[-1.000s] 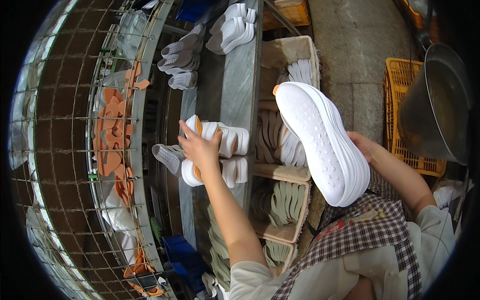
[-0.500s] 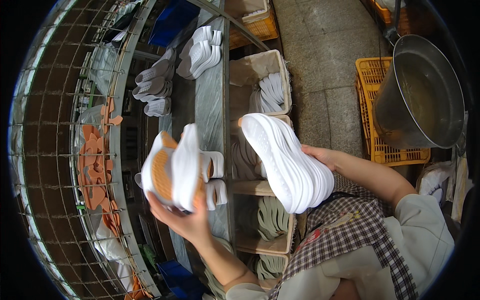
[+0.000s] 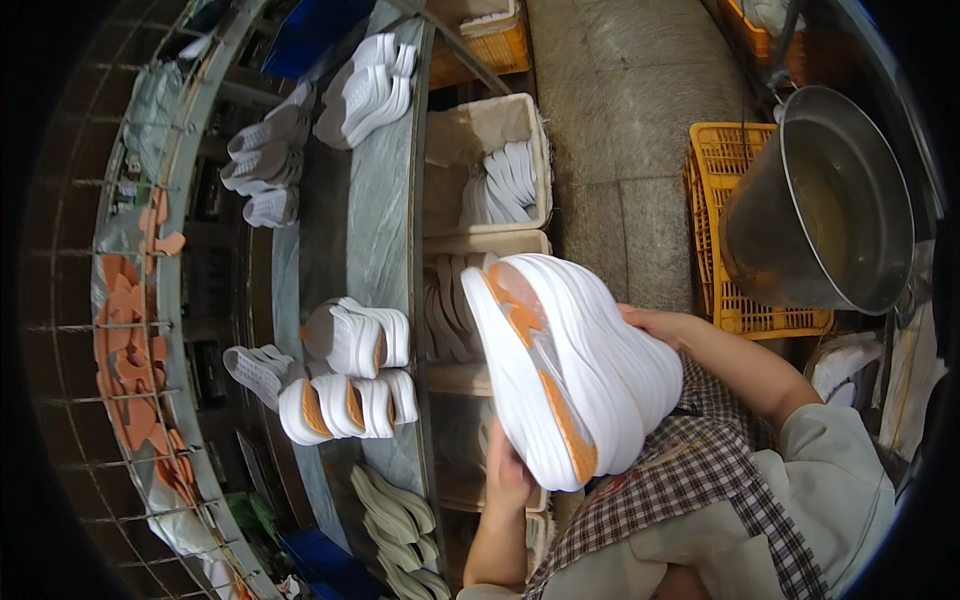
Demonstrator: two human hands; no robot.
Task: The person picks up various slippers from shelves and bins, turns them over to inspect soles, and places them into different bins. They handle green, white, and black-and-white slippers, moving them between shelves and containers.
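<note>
A thick stack of white shoe soles (image 3: pixel 600 350) stands in front of my checked apron. My right hand (image 3: pixel 650 322) is closed on its far right side, the fingers mostly hidden behind the soles. At the stack's left side my left hand (image 3: pixel 508 468) grips the lower part of the nearest sole, an orange-patched white shoe sole (image 3: pixel 530 385); some fingers are out of sight. This sole leans apart from the rest at an angle. On the shelf to the left sits a row of white soles with orange patches (image 3: pixel 348 407), beside other white soles (image 3: pixel 362 337).
Grey-white soles (image 3: pixel 370 95) stand farther up the grey shelf (image 3: pixel 385 190). Lined bins (image 3: pixel 487 115) of soles line its right side. A metal bucket (image 3: pixel 745 230) and a yellow crate (image 3: pixel 707 200) are at the right. Orange cut pieces (image 3: pixel 128 340) lie behind wire mesh at left.
My left hand has moved right, from the shelf to the stack. The soles it held now stand on the shelf, and it grips the stack's nearest sole. The view has shifted slightly.
</note>
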